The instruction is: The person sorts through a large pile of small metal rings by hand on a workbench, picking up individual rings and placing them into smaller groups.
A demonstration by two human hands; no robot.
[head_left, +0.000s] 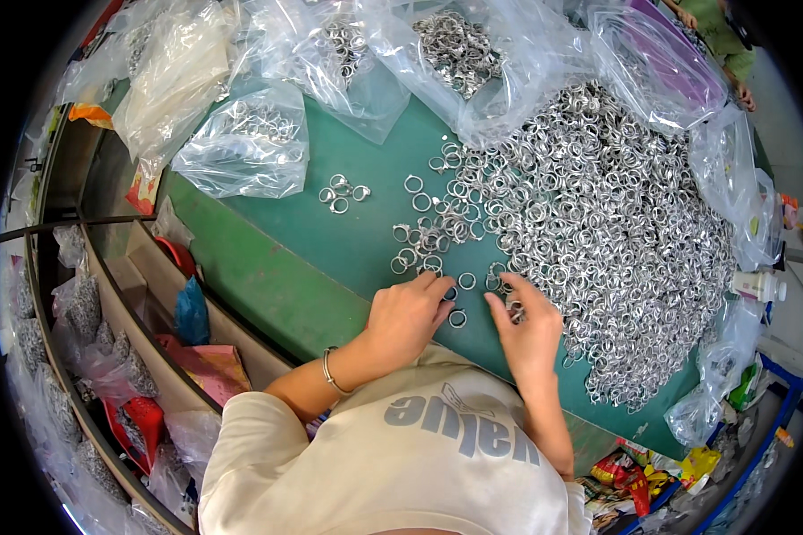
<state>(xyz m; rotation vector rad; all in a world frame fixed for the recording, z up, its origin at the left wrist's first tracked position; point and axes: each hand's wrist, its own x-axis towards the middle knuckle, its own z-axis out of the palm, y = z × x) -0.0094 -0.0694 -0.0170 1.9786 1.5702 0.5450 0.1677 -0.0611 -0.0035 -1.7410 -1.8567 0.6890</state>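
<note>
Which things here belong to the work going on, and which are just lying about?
In the work:
- left hand and right hand
- loose rings by the fingertips
- large ring pile
- green tabletop

Seemingly just lying about:
- blue bag, left compartment
- white bottle, right
- colourful packets, lower right

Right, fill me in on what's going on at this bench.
A person is handling small silver-coloured rings on a green tabletop. The left hand has its fingertips down among them; the right hand is beside it, rings showing between thumb and fingers, though its grip is unclear. A large heap of rings spreads to the right, a small cluster lies apart, and clear plastic bags of rings lie farther back.
</note>
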